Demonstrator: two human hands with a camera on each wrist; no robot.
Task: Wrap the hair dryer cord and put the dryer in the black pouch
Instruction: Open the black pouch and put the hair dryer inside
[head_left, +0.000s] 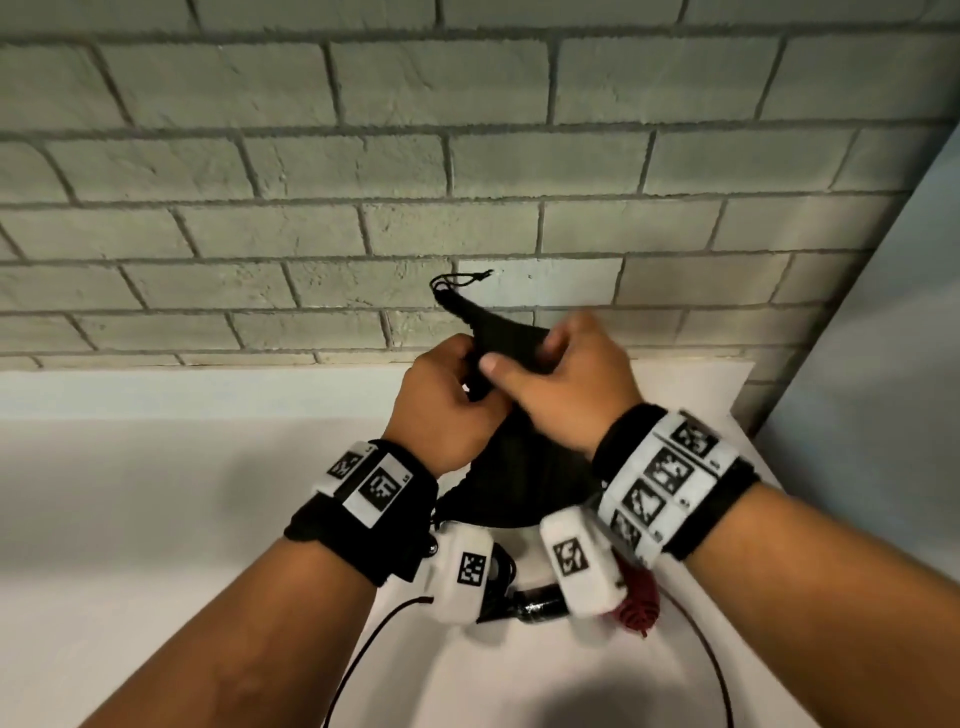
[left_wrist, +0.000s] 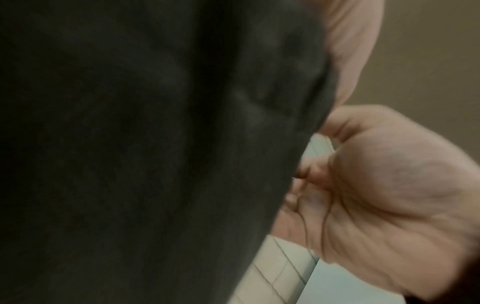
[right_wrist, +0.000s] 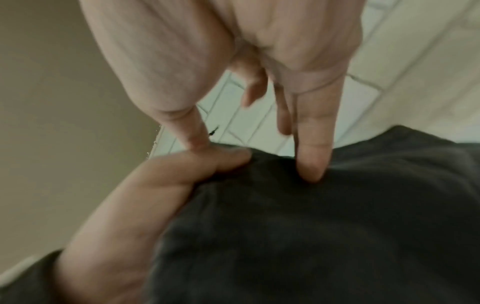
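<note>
Both hands hold the black pouch (head_left: 519, 467) raised above the white table (head_left: 156, 493), in front of a grey brick wall (head_left: 467, 156): the left hand (head_left: 447, 405) pinches the fabric near its upper edge with curled fingers, and the right hand (head_left: 566, 384) grips it beside the left, thumb (head_left: 498, 364) on the cloth. The drawstring (head_left: 460, 282) sticks up from the pouch's far corner. The hair dryer (head_left: 540, 605) lies on the table below the wrists, partly hidden, its cord (head_left: 711, 654) trailing loose.
</note>
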